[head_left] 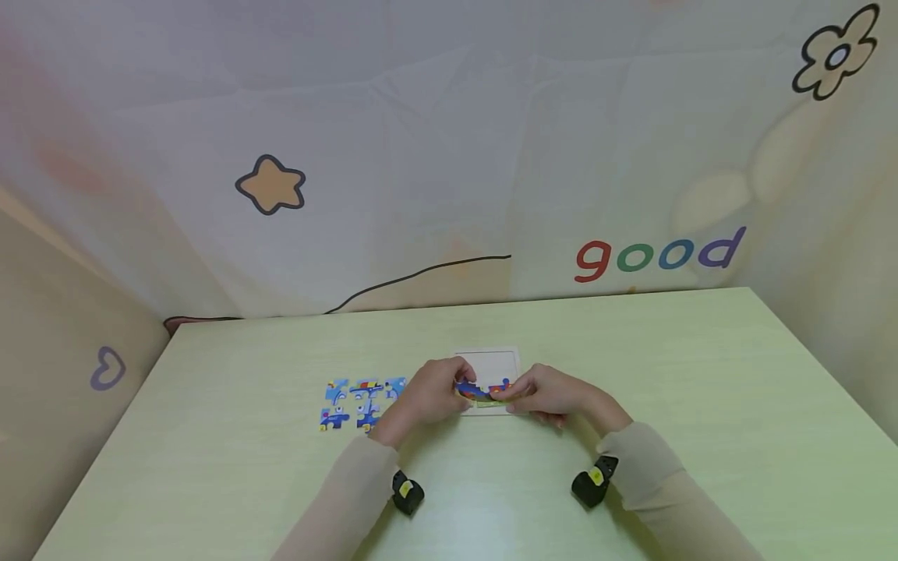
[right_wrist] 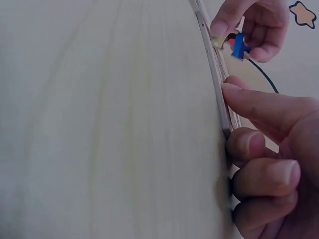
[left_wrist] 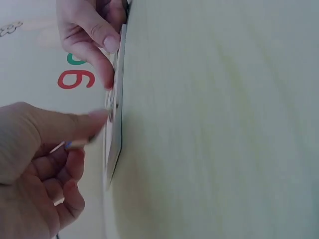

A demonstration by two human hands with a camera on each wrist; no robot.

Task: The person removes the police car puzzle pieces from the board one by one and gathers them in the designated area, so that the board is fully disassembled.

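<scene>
A light, shallow puzzle board [head_left: 491, 361] lies on the table under both hands, with a few colourful jigsaw pieces near its middle. My left hand [head_left: 433, 388] pinches a blue jigsaw piece [right_wrist: 239, 46] between thumb and fingertips, tilted just above the board's left part. My right hand [head_left: 550, 389] rests at the board's right side. Its extended fingers [left_wrist: 103, 67] touch the board's face beside a red and blue piece [head_left: 500, 386], while its other fingers bend loosely past the edge. The fingers partly cover the pieces on the board.
Several loose blue jigsaw pieces [head_left: 335, 418] lie on the pale green table [head_left: 210, 467] left of the board, some partly hidden by my left forearm. A printed cloth [head_left: 421, 156] hangs behind the table. Both wrists carry small black cameras [head_left: 593, 483].
</scene>
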